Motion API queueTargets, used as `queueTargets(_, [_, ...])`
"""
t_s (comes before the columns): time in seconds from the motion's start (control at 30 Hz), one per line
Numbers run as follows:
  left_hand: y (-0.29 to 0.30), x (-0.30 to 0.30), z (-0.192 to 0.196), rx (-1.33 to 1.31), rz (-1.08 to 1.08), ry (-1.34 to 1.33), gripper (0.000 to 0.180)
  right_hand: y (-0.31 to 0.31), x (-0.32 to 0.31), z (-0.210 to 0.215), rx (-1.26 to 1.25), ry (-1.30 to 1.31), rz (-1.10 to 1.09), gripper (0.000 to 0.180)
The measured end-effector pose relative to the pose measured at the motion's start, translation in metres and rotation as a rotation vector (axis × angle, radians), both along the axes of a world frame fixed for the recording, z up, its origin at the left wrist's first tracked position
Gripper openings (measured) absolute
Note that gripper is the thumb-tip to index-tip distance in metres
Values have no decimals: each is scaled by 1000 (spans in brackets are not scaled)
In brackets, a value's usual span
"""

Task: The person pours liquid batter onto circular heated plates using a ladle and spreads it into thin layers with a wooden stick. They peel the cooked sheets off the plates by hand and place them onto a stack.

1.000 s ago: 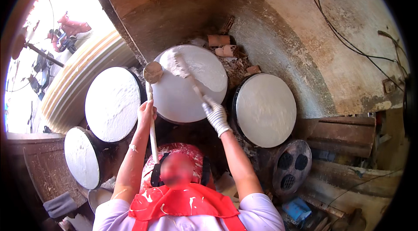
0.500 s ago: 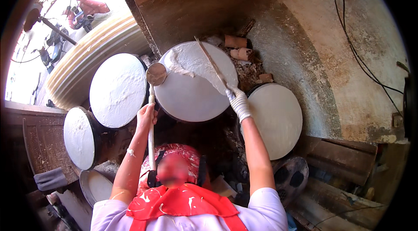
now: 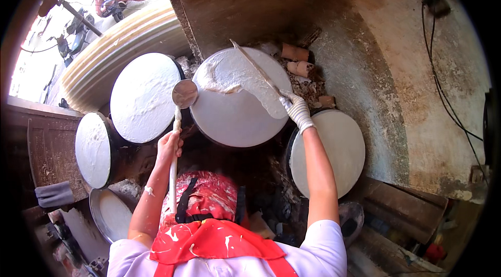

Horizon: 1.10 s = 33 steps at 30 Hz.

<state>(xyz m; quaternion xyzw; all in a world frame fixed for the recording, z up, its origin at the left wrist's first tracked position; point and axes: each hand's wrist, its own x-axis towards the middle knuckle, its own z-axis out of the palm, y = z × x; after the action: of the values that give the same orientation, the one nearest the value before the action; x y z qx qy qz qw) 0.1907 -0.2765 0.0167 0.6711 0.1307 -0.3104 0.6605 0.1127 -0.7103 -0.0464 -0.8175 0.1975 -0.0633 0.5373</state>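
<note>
L hand point(image 3: 170, 145) clamped on long-handled ladle point(image 3: 185, 93), head at L edge of ctr. round griddle point(image 3: 232, 126). Gloved R hand point(image 3: 297, 110) clamped on flat spreader point(image 3: 255, 66) across white batter point(image 3: 219, 71), same griddle.

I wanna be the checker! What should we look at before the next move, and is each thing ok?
1. Right hand holds the long thin tool: ok, fingers closed around its near end.
2. Left hand holds the ladle: ok, by the handle.
3. Glove on each hand: not ok, only the right wears a striped glove.
4. Thick white layer all over the middle round surface: not ok, the part nearest the person lacks it.
5. Something in the ladle: cannot tell from this view.
</note>
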Motion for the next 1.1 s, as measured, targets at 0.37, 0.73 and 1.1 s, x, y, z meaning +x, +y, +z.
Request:
queueTargets(0.37, [13, -4, 15, -1, 10, -16, 28, 5, -50, 24, 292, 77, 219, 29])
queueTargets(0.73, [22, 7, 12, 77, -32, -127, 29, 13, -17, 29, 322, 195, 525, 24])
queueTargets(1.1, [45, 5, 0, 176, -206, -201, 22, 48, -82, 18, 234, 299, 250, 30])
